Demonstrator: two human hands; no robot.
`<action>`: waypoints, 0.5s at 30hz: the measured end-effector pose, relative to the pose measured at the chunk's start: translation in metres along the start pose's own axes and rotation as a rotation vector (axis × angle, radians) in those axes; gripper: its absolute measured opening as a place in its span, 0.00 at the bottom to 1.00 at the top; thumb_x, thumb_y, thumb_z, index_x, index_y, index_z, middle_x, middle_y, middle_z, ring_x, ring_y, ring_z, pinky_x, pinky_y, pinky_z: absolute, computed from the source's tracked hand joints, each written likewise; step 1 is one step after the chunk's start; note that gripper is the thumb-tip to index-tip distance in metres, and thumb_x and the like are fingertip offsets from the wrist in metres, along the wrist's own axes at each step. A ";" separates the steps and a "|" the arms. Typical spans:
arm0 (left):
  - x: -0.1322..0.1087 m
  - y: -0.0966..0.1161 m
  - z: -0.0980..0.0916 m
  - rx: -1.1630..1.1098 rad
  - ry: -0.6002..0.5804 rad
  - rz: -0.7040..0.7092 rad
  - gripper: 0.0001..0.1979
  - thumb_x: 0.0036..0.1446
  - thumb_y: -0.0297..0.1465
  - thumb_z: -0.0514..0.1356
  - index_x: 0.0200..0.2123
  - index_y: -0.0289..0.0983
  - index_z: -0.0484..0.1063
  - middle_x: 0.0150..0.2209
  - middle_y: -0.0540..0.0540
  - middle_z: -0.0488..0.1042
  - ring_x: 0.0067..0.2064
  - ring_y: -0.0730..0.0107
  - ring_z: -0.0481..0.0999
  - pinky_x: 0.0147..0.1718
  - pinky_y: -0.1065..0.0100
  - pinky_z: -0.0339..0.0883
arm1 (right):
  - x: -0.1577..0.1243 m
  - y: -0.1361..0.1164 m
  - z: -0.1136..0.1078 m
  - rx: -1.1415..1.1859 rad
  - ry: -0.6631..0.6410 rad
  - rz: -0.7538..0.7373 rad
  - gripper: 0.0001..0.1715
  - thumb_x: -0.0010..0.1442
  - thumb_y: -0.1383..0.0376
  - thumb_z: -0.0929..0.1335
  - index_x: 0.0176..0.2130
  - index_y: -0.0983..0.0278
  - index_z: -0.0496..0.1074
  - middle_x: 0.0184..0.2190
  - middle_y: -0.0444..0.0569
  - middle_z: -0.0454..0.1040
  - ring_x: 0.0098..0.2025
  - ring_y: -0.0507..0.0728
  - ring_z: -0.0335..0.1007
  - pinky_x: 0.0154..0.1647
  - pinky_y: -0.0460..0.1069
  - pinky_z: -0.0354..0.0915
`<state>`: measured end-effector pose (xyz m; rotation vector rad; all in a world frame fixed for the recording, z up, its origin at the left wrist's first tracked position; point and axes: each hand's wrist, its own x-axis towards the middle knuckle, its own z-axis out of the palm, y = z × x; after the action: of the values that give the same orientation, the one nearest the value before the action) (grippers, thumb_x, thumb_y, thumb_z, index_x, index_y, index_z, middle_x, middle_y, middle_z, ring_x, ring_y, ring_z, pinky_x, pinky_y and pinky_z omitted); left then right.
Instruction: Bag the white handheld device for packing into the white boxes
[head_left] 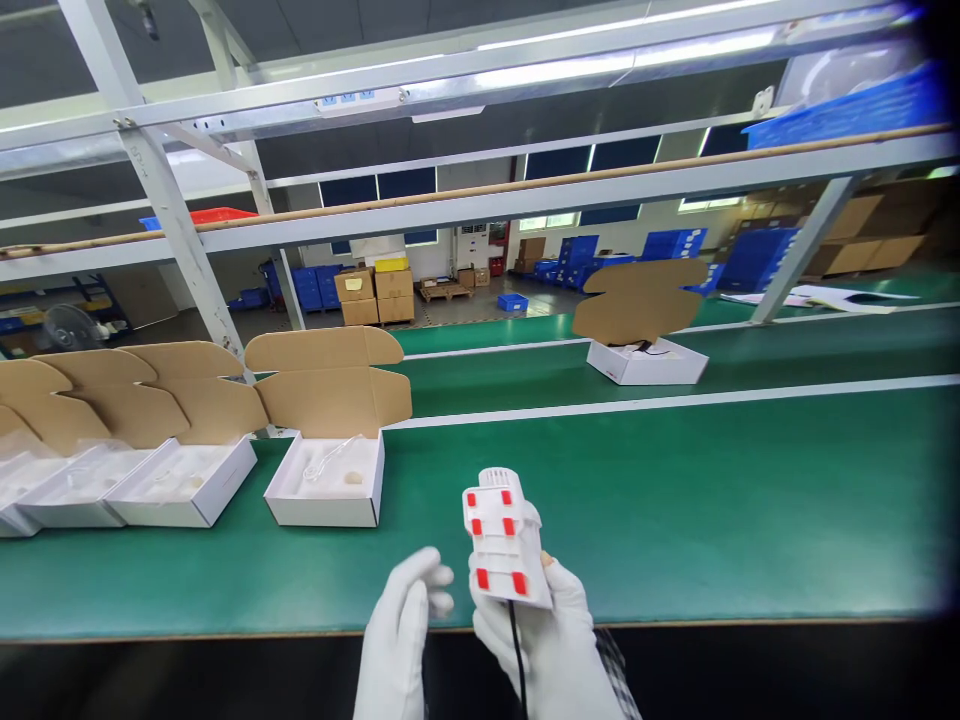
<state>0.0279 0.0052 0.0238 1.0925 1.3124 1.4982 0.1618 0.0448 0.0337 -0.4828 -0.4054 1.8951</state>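
A wide factory hall with stacked cardboard boxes and blue crates lies behind a long green conveyor belt (675,500), which runs from left to right under a grey metal frame. At the near edge of the belt, the right hand in a white glove (551,640) grasps a small white plastic device with red square stickers (504,545); the fingers wrap it from below and from the right side, and a thin black cable (516,650) hangs down from its lower end. The long axis of the device points away from the person, tilted a little to the left, with its round ribbed cap at the far end. The left hand in a white glove (405,630) is just beside the device, on its left; it holds nothing, with the fingers loosely curled and not touching the device. The nearest open white carton with a brown cardboard lid (326,480) stands on the belt to the front left of the hands, so it is nearer to the left hand. More such open cartons (180,480) stand in a row further left, and one single carton (646,360) is well apart at the back right.
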 end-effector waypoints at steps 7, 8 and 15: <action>0.046 0.030 0.033 -0.415 -0.212 -0.201 0.38 0.55 0.53 0.62 0.62 0.38 0.60 0.50 0.40 0.73 0.40 0.67 0.75 0.37 0.70 0.70 | 0.029 -0.025 -0.003 -1.098 -0.137 -0.029 0.41 0.59 0.32 0.55 0.40 0.65 0.67 0.10 0.40 0.64 0.09 0.49 0.53 0.12 0.43 0.51; 0.050 0.030 0.037 -0.564 -0.258 -0.243 0.37 0.54 0.54 0.62 0.59 0.36 0.63 0.52 0.40 0.72 0.47 0.64 0.74 0.42 0.70 0.70 | 0.032 -0.030 -0.001 -1.141 -0.127 -0.052 0.42 0.60 0.33 0.53 0.46 0.65 0.66 0.12 0.41 0.67 0.10 0.50 0.55 0.13 0.44 0.52; 0.053 0.013 0.041 -1.071 -0.430 -0.361 0.34 0.57 0.56 0.57 0.52 0.32 0.71 0.49 0.39 0.74 0.51 0.56 0.73 0.53 0.61 0.66 | 0.011 -0.033 0.008 -1.408 -0.003 -0.353 0.36 0.65 0.42 0.56 0.59 0.63 0.62 0.31 0.47 0.76 0.31 0.57 0.73 0.34 0.50 0.70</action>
<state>0.0524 0.0658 0.0442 0.3872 0.2568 1.2916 0.1802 0.0664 0.0550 -1.1925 -1.7043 1.0100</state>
